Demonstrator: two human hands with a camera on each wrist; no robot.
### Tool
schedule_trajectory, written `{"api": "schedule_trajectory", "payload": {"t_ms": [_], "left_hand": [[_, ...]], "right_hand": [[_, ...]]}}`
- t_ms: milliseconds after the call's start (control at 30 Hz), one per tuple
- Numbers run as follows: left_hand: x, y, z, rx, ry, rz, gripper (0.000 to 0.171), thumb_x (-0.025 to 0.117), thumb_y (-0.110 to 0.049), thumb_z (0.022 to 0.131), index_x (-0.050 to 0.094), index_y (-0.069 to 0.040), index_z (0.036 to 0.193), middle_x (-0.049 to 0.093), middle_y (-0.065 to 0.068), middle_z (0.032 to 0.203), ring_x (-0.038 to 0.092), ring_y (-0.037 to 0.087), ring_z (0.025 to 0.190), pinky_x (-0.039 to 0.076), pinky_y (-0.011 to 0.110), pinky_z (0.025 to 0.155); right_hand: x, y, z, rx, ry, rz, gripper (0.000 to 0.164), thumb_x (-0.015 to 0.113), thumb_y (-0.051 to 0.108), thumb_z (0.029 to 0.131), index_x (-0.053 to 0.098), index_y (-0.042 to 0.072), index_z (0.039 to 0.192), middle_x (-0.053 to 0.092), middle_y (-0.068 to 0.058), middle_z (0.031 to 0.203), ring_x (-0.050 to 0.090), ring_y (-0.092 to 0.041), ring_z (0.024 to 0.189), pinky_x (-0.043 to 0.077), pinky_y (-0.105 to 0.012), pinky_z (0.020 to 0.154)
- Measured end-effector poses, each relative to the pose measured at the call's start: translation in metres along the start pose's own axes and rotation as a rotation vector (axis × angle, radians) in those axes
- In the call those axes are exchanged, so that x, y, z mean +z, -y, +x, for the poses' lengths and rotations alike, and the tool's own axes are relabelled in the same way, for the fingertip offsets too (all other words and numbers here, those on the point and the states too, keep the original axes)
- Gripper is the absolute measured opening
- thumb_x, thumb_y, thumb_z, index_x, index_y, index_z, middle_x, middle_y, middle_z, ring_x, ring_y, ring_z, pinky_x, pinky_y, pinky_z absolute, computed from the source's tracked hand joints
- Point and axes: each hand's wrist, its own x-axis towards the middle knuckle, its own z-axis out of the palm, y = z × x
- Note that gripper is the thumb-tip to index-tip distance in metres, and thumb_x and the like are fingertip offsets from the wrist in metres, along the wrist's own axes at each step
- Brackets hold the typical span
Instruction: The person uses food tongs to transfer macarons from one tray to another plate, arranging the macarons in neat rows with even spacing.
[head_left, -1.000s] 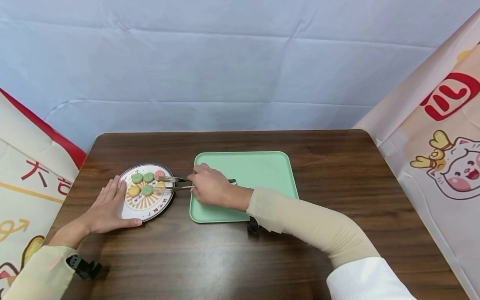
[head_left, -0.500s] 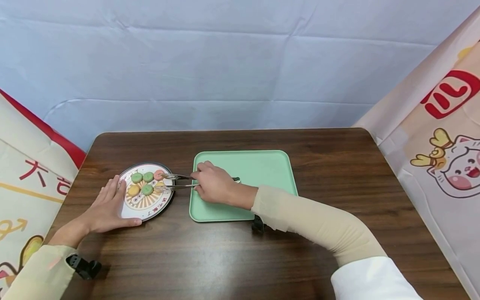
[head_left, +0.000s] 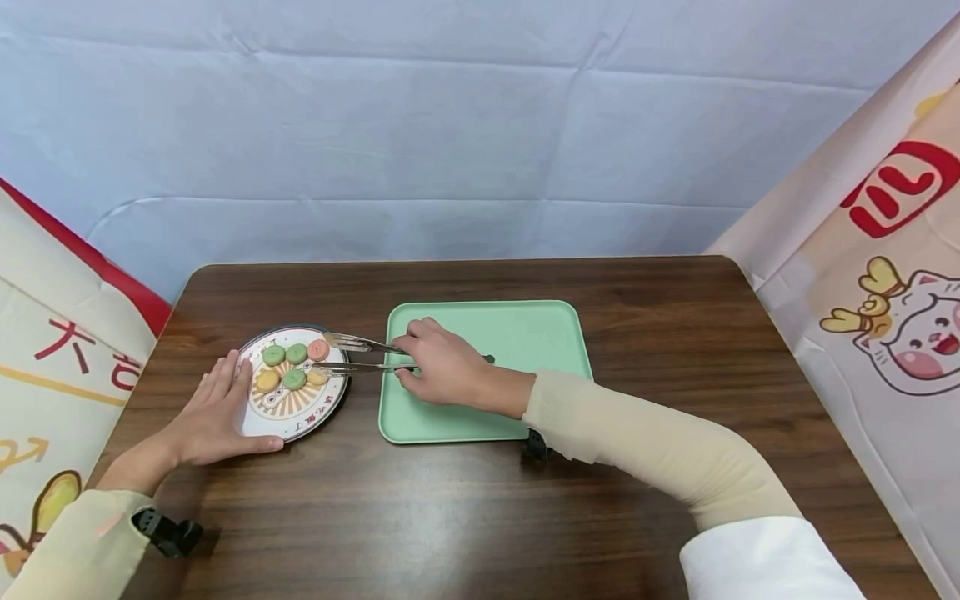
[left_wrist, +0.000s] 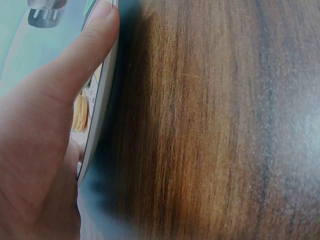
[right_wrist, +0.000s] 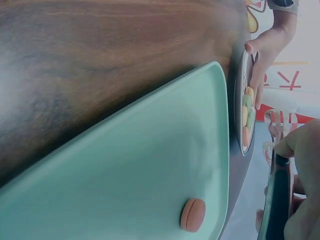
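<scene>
My left hand (head_left: 213,412) lies flat with straight fingers along the left rim of a round white plate (head_left: 300,425), its thumb over the near rim. Several macarons sit on the plate: green macarons (head_left: 296,379), yellow macarons (head_left: 267,381) and a pink macaron (head_left: 318,349). My right hand (head_left: 450,367) grips metal tongs (head_left: 363,367) with fork-shaped ends and dark handles. Both ends are spread apart near the plate's right edge, with no macaron gripped between them. In the right wrist view, a brownish-pink macaron (right_wrist: 193,215) rests on the green tray (right_wrist: 150,150); the head view hides it behind my right hand.
The light green tray stands right of the plate on the brown wooden table (head_left: 420,517), with a gap between them. A pale blue cloth (head_left: 480,150) hangs behind the table. Printed cloths (head_left: 900,350) hang at both sides.
My right hand has drawn the tongs slightly right and away over the plate's edge, and their upper end has lifted off the pink macaron's side. My left hand and the plate stay put.
</scene>
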Motion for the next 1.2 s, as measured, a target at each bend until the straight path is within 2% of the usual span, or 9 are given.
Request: {"api": "schedule_trajectory", "payload": {"t_ms": [267, 400, 533, 633, 867, 1100, 1200], "left_hand": [[0.002, 0.002, 0.001, -0.003, -0.006, -0.006, 0.137, 0.078, -0.064, 0.077, -0.003, 0.015, 0.156, -0.017, 0.034, 0.162, -0.013, 0.051, 0.15, -0.004, 0.062, 0.121], [0.004, 0.003, 0.001, 0.006, -0.017, -0.011, 0.137, 0.077, -0.065, 0.078, -0.003, 0.014, 0.156, -0.017, 0.033, 0.163, -0.014, 0.05, 0.151, -0.006, 0.061, 0.121], [0.007, 0.007, 0.001, 0.026, -0.052, -0.026, 0.136, 0.078, -0.063, 0.077, -0.001, 0.014, 0.156, -0.016, 0.033, 0.164, -0.013, 0.048, 0.152, -0.015, 0.048, 0.121], [0.008, 0.009, 0.001, 0.031, -0.07, -0.025, 0.135, 0.079, -0.061, 0.077, 0.0, 0.013, 0.157, -0.015, 0.032, 0.164, -0.013, 0.047, 0.152, -0.017, 0.042, 0.121], [0.001, 0.002, 0.001, 0.006, -0.019, -0.005, 0.137, 0.078, -0.063, 0.077, -0.002, 0.015, 0.155, -0.016, 0.035, 0.163, -0.012, 0.051, 0.15, -0.005, 0.062, 0.121], [0.002, 0.001, 0.001, 0.007, -0.032, -0.009, 0.136, 0.079, -0.062, 0.077, -0.001, 0.015, 0.156, -0.014, 0.035, 0.163, -0.011, 0.051, 0.151, -0.005, 0.061, 0.121], [0.002, 0.001, 0.001, 0.005, -0.025, 0.001, 0.136, 0.078, -0.062, 0.077, -0.001, 0.015, 0.156, -0.014, 0.035, 0.163, -0.011, 0.051, 0.151, -0.004, 0.062, 0.121]], "right_hand": [[-0.004, -0.008, -0.011, -0.024, -0.058, 0.038, 0.039, 0.064, 0.026, 0.099, 0.065, 0.006, 0.133, 0.056, -0.003, 0.103, 0.049, -0.018, 0.098, 0.046, -0.025, 0.077], [-0.006, -0.014, -0.017, -0.036, -0.089, 0.063, 0.038, 0.065, 0.023, 0.098, 0.066, 0.005, 0.132, 0.056, -0.003, 0.101, 0.049, -0.018, 0.095, 0.046, -0.025, 0.074], [-0.008, -0.021, -0.024, -0.044, -0.116, 0.095, 0.037, 0.065, 0.02, 0.097, 0.067, 0.004, 0.13, 0.058, -0.005, 0.099, 0.048, -0.017, 0.092, 0.045, -0.026, 0.073], [-0.01, -0.027, -0.027, -0.042, -0.136, 0.11, 0.036, 0.065, 0.018, 0.096, 0.067, 0.004, 0.129, 0.06, -0.007, 0.1, 0.048, -0.018, 0.093, 0.045, -0.026, 0.073], [-0.014, -0.035, -0.034, -0.041, -0.152, 0.11, 0.036, 0.064, 0.018, 0.096, 0.068, 0.004, 0.128, 0.061, -0.009, 0.101, 0.049, -0.018, 0.094, 0.045, -0.028, 0.073], [-0.013, -0.043, -0.044, -0.011, -0.161, 0.106, 0.038, 0.069, 0.027, 0.097, 0.068, 0.005, 0.128, 0.06, -0.007, 0.102, 0.05, -0.017, 0.094, 0.047, -0.03, 0.075], [-0.014, -0.048, -0.049, 0.006, -0.17, 0.11, 0.037, 0.067, 0.025, 0.097, 0.068, 0.005, 0.128, 0.06, -0.008, 0.101, 0.05, -0.017, 0.094, 0.048, -0.031, 0.076]]}}
